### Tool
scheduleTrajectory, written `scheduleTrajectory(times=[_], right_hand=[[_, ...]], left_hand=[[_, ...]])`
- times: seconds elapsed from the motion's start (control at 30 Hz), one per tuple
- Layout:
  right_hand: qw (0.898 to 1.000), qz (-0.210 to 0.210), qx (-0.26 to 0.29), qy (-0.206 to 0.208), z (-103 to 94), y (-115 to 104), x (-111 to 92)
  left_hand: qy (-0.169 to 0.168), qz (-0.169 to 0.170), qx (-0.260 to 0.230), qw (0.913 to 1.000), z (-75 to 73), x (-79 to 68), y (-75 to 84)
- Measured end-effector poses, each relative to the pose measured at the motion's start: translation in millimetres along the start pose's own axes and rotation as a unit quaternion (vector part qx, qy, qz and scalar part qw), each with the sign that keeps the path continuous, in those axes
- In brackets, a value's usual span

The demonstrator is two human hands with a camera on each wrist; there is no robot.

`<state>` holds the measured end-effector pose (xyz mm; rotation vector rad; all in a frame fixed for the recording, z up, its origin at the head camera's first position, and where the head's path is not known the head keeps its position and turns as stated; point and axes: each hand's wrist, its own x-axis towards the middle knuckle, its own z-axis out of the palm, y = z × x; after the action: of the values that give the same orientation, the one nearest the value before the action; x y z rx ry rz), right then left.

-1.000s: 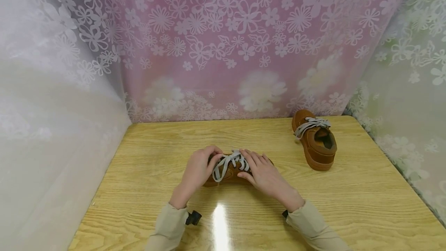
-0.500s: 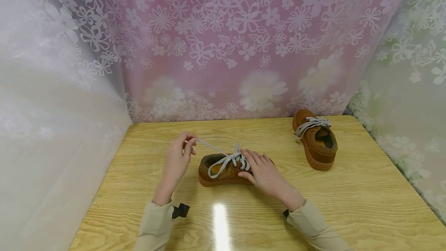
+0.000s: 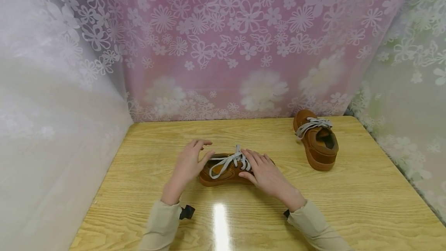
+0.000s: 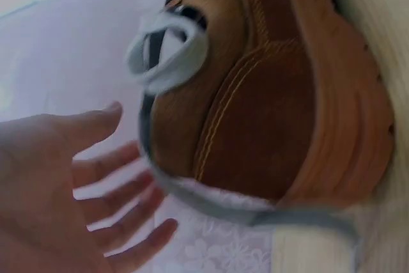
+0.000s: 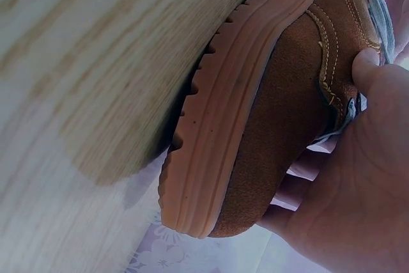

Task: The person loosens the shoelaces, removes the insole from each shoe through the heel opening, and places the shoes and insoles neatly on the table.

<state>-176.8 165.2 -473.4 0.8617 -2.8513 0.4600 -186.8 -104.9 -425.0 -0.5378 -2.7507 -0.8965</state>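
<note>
A brown suede shoe (image 3: 224,180) lies sole down on the table, its toe to the right. Pale grey laces (image 3: 228,160) cross its front, with one loop drooping over the near side. My right hand (image 3: 266,175) holds the shoe's front part, thumb on the near side and fingers over the far side; the right wrist view shows that thumb (image 5: 365,68) against the upper. Near the heel opening, my left hand (image 3: 186,164) has its fingers spread and holds nothing. In the left wrist view, a lace strand (image 4: 211,204) hangs close by its fingertips.
A second brown shoe (image 3: 319,152) with grey laces stands at the back right of the wood-grain table (image 3: 146,138). Behind the table hangs a pink flowered curtain (image 3: 216,69); pale sheets (image 3: 62,146) enclose the sides.
My left hand first drew a lace end out to the left, then let it go and came back right toward the shoe with fingers spread. My right hand stayed on the shoe.
</note>
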Motion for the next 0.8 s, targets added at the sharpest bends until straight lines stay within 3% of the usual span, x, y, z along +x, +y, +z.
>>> scheduleTrajectory(times=[0.13,0.23,0.33,0.53,0.8], right_hand=[[1.000,0.000,-0.002,0.001,-0.8,0,0],[1.000,0.000,-0.001,0.001,-0.7,0,-1],[1.000,0.002,0.001,-0.001,0.2,1,0],[1.000,0.003,0.001,0.000,0.1,0,0],[1.000,0.007,0.004,-0.005,-2.1,-2,0]], left_hand=[[-0.002,0.065,0.009,0.9978,11.0,1.1,7.2],[-0.016,0.091,0.009,0.9957,18.0,1.1,13.1],[-0.017,0.097,0.007,0.9951,22.6,0.5,18.5],[0.019,0.100,0.011,0.9947,27.2,1.0,18.9],[0.083,0.099,-0.001,0.9916,10.4,1.6,10.9]])
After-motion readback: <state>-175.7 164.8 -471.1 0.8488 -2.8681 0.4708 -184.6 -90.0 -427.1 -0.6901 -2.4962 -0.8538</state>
